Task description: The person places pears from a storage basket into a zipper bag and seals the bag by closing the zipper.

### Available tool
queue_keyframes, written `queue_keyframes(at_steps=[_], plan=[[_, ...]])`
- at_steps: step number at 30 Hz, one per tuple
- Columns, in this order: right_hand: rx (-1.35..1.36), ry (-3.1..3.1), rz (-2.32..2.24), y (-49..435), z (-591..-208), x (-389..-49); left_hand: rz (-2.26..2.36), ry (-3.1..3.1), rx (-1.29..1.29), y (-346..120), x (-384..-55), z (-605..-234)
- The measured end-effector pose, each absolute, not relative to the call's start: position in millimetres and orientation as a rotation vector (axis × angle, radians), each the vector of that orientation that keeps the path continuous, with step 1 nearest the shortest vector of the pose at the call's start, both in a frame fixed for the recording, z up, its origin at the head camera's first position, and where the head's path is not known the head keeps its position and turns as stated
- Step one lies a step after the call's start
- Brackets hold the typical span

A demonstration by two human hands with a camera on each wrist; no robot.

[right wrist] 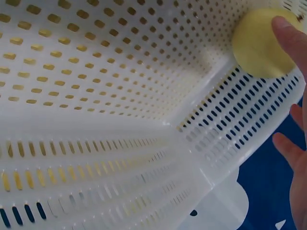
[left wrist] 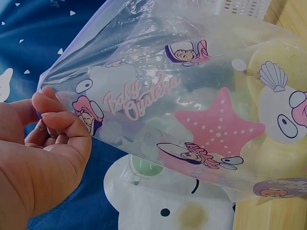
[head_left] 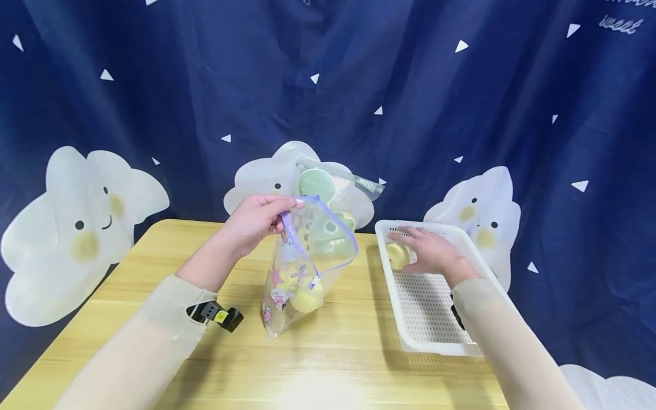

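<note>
My left hand [head_left: 258,221] pinches the purple-edged rim of a clear printed zip bag [head_left: 283,293], holding its mouth open above the table. Pink starfish and cartoon figures cover the bag [left wrist: 144,72] in the left wrist view. Yellow rounded fruits [head_left: 306,297] lie at its bottom. Over the far end of the white basket [head_left: 405,336], my right hand [head_left: 433,250] reaches with spread fingers around a yellow round fruit [head_left: 397,255]. In the right wrist view the thumb [right wrist: 290,40] overlaps this fruit [right wrist: 261,45]; whether it presses on it I cannot tell.
Behind the bag stands a green item [head_left: 316,183] in clear wrapping, partly hidden. The slotted basket sits on the right of the wooden table [head_left: 348,353]. A dark blue curtain [head_left: 205,68] with cloud faces hangs behind the table.
</note>
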State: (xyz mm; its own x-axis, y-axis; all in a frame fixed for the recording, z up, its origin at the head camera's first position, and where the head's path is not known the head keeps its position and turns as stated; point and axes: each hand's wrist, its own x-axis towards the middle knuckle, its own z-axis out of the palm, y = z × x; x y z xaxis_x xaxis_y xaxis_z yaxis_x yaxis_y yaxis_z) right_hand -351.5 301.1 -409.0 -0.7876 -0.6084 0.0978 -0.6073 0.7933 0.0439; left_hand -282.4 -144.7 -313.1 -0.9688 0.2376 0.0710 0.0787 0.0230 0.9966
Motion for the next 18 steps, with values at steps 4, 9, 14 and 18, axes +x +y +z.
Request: queue_keyframes(at_steps=[4,9,14,18], plan=[[0.987,-2.951,-0.013,297.7,-415.2,-352.4,2.089,2.162,0.343,-144.4,-282.9,-312.9],[1.040,-2.956,-0.023,295.8,-418.9,-353.7,2.096,2.156,0.348,-144.5,-282.5,-312.6],[1.028,-2.928,-0.006,296.6,-417.8,-351.7,2.097,2.156,0.352,-144.6,-283.0,-313.9],[0.949,-2.878,0.065,301.0,-412.0,-346.0,2.095,2.158,0.349,-145.8,-282.6,-314.7]])
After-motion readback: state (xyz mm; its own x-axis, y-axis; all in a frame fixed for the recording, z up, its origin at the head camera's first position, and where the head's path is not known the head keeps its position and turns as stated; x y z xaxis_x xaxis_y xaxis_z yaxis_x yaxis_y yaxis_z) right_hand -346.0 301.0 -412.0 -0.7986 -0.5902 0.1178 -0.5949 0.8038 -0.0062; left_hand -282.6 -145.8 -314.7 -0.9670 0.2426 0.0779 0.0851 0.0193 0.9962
